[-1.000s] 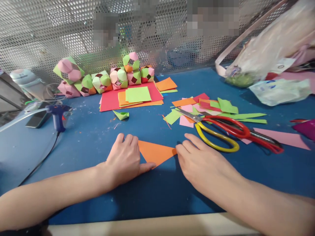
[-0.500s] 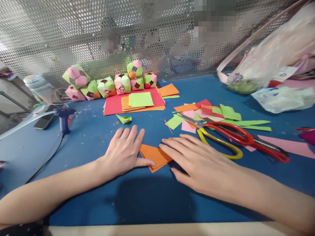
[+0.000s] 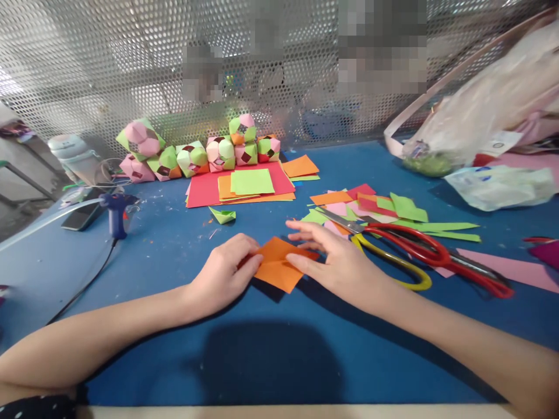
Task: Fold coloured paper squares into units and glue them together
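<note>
A square of orange paper (image 3: 279, 270), with a crease across its middle, is held slightly above the blue table between my hands. My left hand (image 3: 225, 270) is closed, pinching the paper's left corner between thumb and curled fingers. Over the right side of the paper, my right hand (image 3: 336, 259) is open; its thumb reaches onto the sheet and its fingers stretch out beyond it. Behind the paper lies a small folded green piece (image 3: 223, 216). Scissors (image 3: 393, 256) with red and yellow handles rest to the right of my right hand.
Paper scraps (image 3: 371, 206) lie around the scissor blades. Further back are stacked coloured sheets (image 3: 203, 192) and a row of folded paper balls (image 3: 192, 157). A blue glue gun (image 3: 117, 215) stands at left by a phone (image 3: 82, 209). Plastic bags (image 3: 502, 183) sit back right.
The orange paper went from a folded triangle flat on the table to an opened, lifted square. My left fingers closed on its corner; my right hand rose and turned, thumb over the sheet.
</note>
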The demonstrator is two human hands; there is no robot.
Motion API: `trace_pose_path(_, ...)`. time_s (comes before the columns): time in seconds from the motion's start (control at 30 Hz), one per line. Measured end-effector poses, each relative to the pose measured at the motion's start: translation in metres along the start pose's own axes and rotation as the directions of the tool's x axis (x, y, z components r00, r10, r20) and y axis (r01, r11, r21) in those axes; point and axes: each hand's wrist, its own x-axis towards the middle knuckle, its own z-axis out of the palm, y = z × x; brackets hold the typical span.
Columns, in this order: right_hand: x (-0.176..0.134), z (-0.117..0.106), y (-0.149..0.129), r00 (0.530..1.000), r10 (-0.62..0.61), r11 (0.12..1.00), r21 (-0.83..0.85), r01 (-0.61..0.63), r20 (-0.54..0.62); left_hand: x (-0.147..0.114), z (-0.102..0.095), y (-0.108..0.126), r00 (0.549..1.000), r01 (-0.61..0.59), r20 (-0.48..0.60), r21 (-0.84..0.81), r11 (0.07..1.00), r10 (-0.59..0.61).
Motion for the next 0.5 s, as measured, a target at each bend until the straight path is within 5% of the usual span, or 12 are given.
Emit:
trace_pose_path(0.13, 0.002, 0.010, -0.004, 0.973, 0.225, 0.924, 0.326, -0.198, -0.046, 0.000, 0.003, 0.004, 0.956, 0.248, -0.071, -0.324, 0.913, -0.285)
trace_pose_path(0.3, 0.002, 0.012, -0.009, 0.942, 0.274, 0.716, 0.613, -0.334, 0.193, 0.000, 0.009, 0.004, 0.904, 0.357, 0.051, -0.637, 0.683, -0.425)
trace_pose_path(0.5, 0.006, 0.004, -0.006, 0.932, 0.247, 0.839, 0.422, -0.342, 0.265, 0.005, 0.009, -0.006, 0.931, 0.328, -0.023, -0.379, 0.865, -0.363)
